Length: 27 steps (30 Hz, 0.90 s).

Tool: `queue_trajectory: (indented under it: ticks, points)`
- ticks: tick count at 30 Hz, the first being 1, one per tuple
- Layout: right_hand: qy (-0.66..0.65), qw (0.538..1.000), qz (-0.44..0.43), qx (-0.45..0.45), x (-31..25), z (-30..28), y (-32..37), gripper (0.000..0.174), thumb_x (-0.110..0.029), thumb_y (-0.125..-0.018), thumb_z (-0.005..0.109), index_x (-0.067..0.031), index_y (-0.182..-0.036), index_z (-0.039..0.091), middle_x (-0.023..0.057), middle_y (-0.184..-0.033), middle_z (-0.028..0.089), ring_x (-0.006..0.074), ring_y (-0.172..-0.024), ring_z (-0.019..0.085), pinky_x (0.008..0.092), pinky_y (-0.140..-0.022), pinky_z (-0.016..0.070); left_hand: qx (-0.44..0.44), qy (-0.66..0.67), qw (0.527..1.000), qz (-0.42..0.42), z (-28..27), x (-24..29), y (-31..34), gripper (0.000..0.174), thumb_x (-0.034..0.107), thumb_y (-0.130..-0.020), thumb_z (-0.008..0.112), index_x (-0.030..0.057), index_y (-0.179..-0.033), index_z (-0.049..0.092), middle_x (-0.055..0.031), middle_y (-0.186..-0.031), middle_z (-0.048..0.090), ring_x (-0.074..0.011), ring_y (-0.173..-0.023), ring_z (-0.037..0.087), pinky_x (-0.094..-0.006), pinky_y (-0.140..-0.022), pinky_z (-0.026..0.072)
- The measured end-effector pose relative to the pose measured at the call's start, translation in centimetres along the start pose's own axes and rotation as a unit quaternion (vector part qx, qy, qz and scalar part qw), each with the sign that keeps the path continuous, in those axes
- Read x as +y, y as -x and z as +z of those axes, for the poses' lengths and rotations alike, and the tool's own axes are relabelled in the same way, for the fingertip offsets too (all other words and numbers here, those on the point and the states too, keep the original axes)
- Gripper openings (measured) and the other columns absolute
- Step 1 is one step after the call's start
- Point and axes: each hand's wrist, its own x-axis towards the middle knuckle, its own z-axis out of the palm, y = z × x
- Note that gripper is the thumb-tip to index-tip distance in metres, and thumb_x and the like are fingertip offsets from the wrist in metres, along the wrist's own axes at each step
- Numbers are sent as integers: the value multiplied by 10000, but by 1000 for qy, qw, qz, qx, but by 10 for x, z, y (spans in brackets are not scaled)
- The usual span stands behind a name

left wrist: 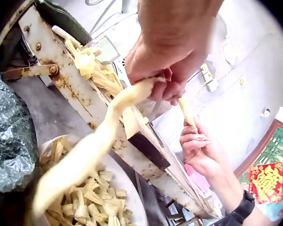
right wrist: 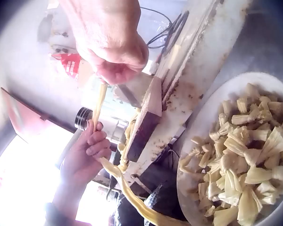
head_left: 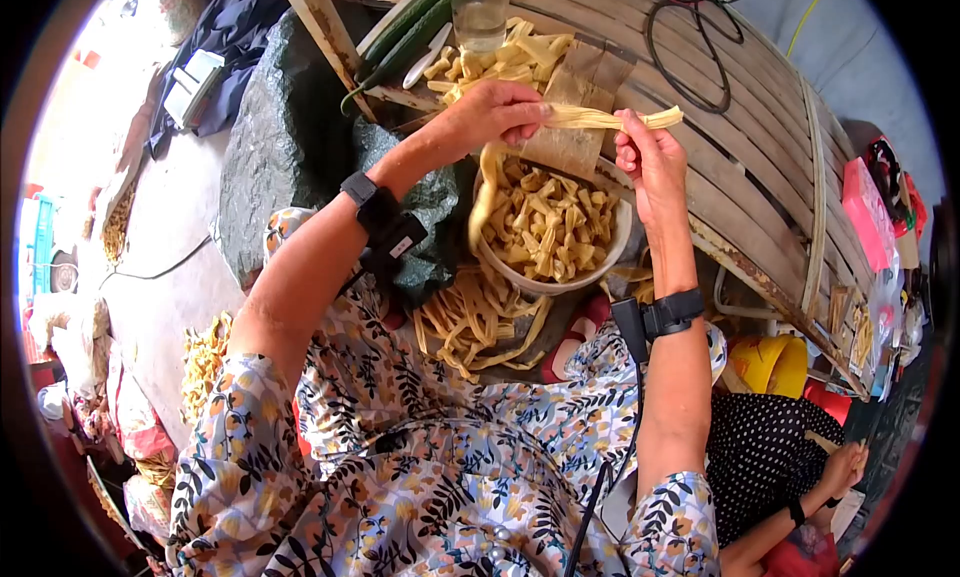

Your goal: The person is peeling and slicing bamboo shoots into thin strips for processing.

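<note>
Between my two hands a pale yellow, pleated strip is stretched above a wooden board. My left hand grips it, and a long tail hangs from that hand down past the bowl. My right hand pinches the strip near its other end, a short piece sticking out beyond the fingers. Below the hands stands a white bowl full of short knotted yellow pieces. The small wooden board lies at the edge of the slatted table.
More yellow pieces lie on the slatted table beside a glass jar and green cucumbers. Loose strips hang below the bowl. Dark green plastic sheeting is at left. Another person's hand shows lower right.
</note>
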Motion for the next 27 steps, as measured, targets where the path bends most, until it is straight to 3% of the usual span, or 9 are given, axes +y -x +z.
queue_trajectory:
  ticks: [4, 7, 9, 20, 23, 25, 26, 27]
  points:
    - [-32, 999, -27, 29, 4, 1, -20, 181, -161, -781, 658, -9, -854, 595, 37, -683, 562, 40, -530, 463, 171, -471, 408, 76, -34, 996, 35, -5, -5, -25, 242, 199, -873, 518, 16, -716, 538, 40, -599, 437, -42, -540, 378, -193, -494, 315]
    - [-49, 997, -47, 47, 7, 2, -34, 185, -154, -776, 663, -8, -863, 591, 37, -685, 565, 45, -531, 470, 172, -469, 414, 145, -141, 977, 71, -4, -10, -41, 230, 211, -848, 559, 0, -760, 580, 30, -611, 471, -41, -545, 406, -197, -485, 332]
    - [-52, 996, -49, 58, 7, 5, -40, 187, -146, -775, 662, -6, -873, 588, 36, -687, 568, 48, -533, 473, 171, -469, 416, 170, -129, 975, 61, -4, -9, -46, 244, 233, -824, 594, -9, -832, 615, 23, -612, 498, -42, -552, 431, -203, -485, 351]
    - [-44, 993, -57, 90, 17, 6, -56, 185, -129, -775, 656, 9, -876, 585, 42, -688, 575, 62, -541, 488, 186, -460, 410, 208, -151, 966, 36, -6, -16, -60, 251, 229, -813, 606, -15, -868, 625, 13, -625, 527, -57, -559, 457, -214, -500, 377]
    - [13, 990, -67, 121, 36, -3, -62, 164, -120, -782, 642, 20, -848, 587, 50, -677, 573, 73, -528, 486, 197, -449, 395, 227, -228, 943, 90, -5, -40, -65, 242, 217, -802, 612, -15, -869, 624, 1, -644, 546, -71, -547, 472, -225, -485, 380]
    - [69, 980, -78, 170, 39, -10, -59, 154, -116, -788, 631, 27, -827, 588, 54, -668, 571, 79, -516, 481, 202, -441, 384, 238, -255, 936, -43, -5, -39, -61, 188, 188, -809, 591, 12, -856, 633, -7, -659, 560, -74, -536, 478, -231, -460, 371]
    - [81, 982, -78, 154, 37, -17, -57, 160, -129, -794, 624, 26, -821, 594, 49, -657, 568, 71, -502, 471, 196, -437, 380, 279, -168, 944, -51, -7, -39, -58, 158, 185, -827, 570, 45, -844, 640, -1, -638, 540, -65, -520, 453, -215, -434, 354]
    - [89, 985, -58, 134, 31, -16, -49, 169, -137, -795, 626, 26, -825, 596, 48, -657, 568, 67, -502, 470, 194, -436, 378, 259, -200, 944, 45, -15, -40, -55, 167, 199, -849, 552, 60, -850, 644, 15, -594, 498, -46, -499, 413, -195, -438, 340]
